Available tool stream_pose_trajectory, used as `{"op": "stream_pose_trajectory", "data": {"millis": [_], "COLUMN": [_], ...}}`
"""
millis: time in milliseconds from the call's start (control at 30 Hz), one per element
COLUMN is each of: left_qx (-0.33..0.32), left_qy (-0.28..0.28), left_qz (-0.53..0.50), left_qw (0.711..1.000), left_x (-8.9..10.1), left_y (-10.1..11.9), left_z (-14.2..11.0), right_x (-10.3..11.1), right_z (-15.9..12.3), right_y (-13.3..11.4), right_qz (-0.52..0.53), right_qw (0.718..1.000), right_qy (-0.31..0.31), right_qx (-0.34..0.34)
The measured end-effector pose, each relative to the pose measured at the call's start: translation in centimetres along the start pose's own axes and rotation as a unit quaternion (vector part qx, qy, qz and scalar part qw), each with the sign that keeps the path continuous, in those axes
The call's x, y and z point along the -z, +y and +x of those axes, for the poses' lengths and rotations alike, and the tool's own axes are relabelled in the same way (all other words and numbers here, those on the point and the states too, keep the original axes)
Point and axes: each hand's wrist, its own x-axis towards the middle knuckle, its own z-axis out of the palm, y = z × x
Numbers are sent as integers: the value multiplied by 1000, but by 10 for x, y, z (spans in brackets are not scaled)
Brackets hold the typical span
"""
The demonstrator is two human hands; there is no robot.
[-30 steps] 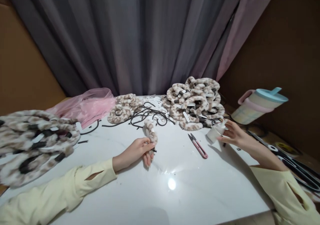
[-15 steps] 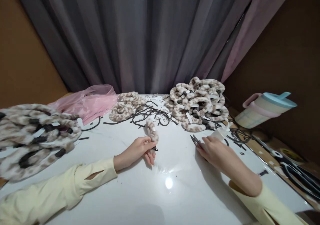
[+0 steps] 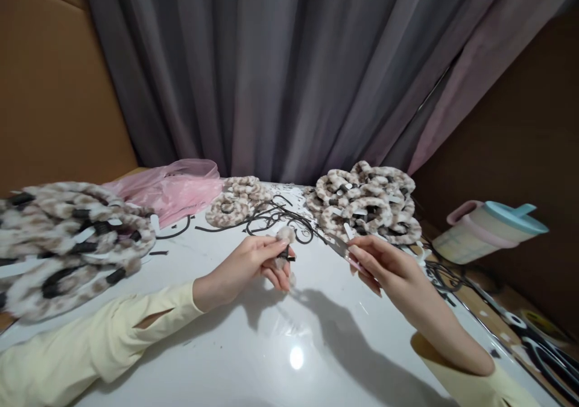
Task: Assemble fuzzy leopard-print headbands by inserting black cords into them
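Note:
Over the middle of the white table, my left hand (image 3: 246, 265) is closed around a furry spotted loop (image 3: 286, 234). A black wrapped part of the loop shows at my fingertips; the rest is mostly hidden by the hand. To the right, my right hand (image 3: 384, 265) grips thread snips (image 3: 337, 246), with their metal blades pointing left and away from me. The blades are apart from the loop. Behind the hands lies a tangle of black cords (image 3: 289, 217).
Furry spotted loops with white tags are heaped at the left (image 3: 104, 208) and back right (image 3: 366, 205), with a smaller pile (image 3: 235, 202) between. A pink plastic bag (image 3: 176, 190) lies behind. A lidded cup (image 3: 488, 232) and large scissors (image 3: 538, 340) are at the right.
My right hand has lifted the snips off the table and moved them left, nearer the loop. My left hand has raised and turned the furry loop slightly. The view has shifted.

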Motion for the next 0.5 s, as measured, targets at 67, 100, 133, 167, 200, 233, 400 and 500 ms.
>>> {"op": "stream_pose_trajectory", "data": {"millis": [67, 100, 133, 167, 200, 233, 400, 500], "left_qx": [-13, -17, -20, -21, -21, -22, -22, -15], "left_qy": [16, 22, 27, 28, 29, 28, 16, 6], "left_qz": [-6, -9, -11, -12, -14, -15, -19, -23], "left_qw": [1000, 1000, 999, 999, 999, 999, 999, 1000], "left_x": [-2, -2, -2, -2, -2, -2, -1, -1], "left_y": [8, 12, 14, 16, 17, 18, 15, 13], "left_z": [-3, -5, -6, -7, -7, -7, -7, -7], "right_x": [-11, -17, -21, -26, -29, -32, -40, -43], "right_z": [3, 4, 4, 4, 4, 4, 1, 1], "right_y": [-17, -21, -23, -23, -21, -19, -12, -15], "right_qz": [33, 33, 31, 30, 32, 37, 80, 104], "right_qw": [999, 999, 999, 999, 999, 998, 995, 992], "right_qy": [-20, -26, -31, -34, -37, -41, -47, -51], "right_qx": [1, 3, 4, 2, -4, -11, -32, -45]}}
